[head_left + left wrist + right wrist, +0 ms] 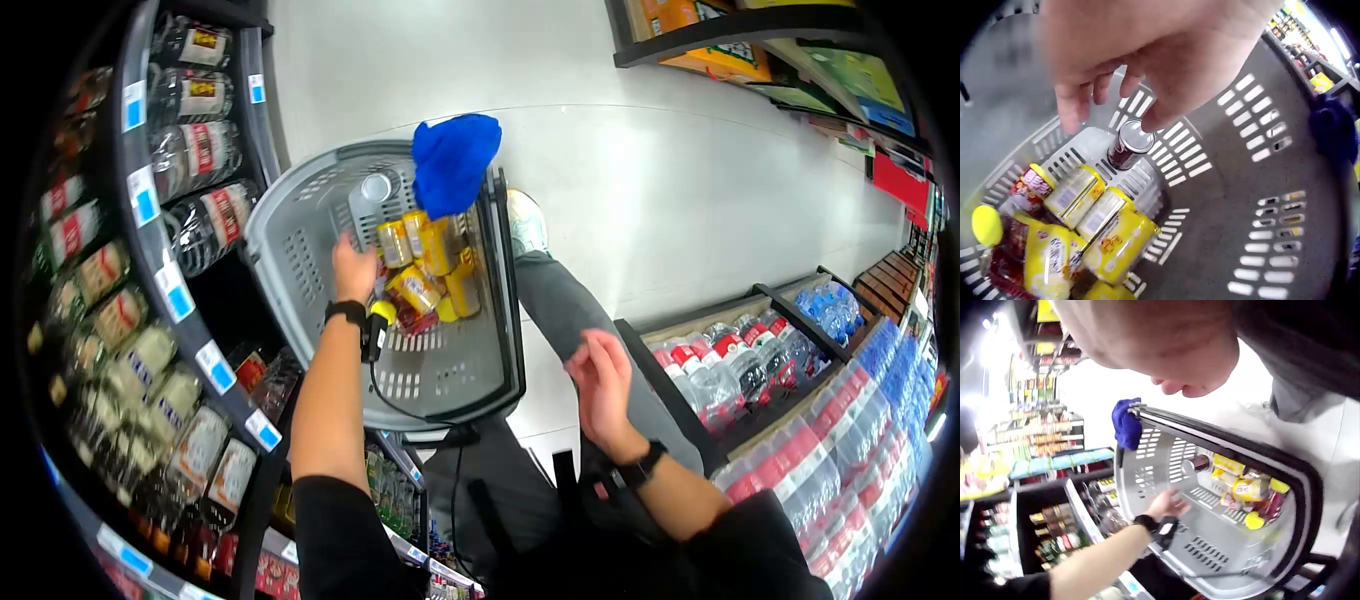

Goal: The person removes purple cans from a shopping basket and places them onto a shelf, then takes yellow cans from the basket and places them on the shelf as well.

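Inside the grey basket (290, 240) lies a group of yellow packages (415, 288), with a can (376, 187) standing by the far end. The left hand (354, 270) is inside the basket beside the packages, its fingers loosely bent and holding nothing. In the left wrist view that hand (1147, 62) hangs above the can (1130, 144), with a gap to the yellow packages (1072, 195). Outside the basket, the right hand (603, 385) is raised over the person's leg with nothing in it. A blue cloth (455, 165) drapes over the basket's rim.
Shelves of large bottles (205, 150) run close along the basket's left. At the right stand packs of bottles (800, 450) and a low rack of bottles (740, 360). A shoe (526, 222) is beside the basket. A cable (400, 405) crosses its near end.
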`<state>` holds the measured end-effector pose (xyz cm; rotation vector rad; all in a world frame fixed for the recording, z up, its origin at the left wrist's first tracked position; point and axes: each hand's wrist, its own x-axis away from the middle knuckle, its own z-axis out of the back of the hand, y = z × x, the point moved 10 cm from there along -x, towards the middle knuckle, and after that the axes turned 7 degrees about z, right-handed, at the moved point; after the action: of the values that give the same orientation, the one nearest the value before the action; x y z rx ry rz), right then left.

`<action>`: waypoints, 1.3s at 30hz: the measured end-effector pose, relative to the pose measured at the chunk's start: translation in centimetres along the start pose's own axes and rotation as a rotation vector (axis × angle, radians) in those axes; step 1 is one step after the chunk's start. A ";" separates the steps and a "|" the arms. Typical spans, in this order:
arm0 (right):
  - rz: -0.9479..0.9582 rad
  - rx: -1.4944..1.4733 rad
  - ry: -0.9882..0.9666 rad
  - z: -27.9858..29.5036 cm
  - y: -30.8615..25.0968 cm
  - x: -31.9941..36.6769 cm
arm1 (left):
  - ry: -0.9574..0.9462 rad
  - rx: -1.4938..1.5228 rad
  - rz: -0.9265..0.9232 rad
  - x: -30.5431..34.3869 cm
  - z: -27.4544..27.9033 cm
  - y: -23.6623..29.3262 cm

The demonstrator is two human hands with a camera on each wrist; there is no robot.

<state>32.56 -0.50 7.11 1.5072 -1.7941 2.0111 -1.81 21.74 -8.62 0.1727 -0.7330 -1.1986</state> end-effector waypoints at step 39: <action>-0.145 -0.092 -1.265 -19.8 -11.1 38.8 | -0.982 1.993 0.541 50.3 29.5 17.0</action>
<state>6.99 -2.04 44.11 3.0839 -1.8074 0.7872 2.30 -9.17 43.52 0.9526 -2.4373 0.4693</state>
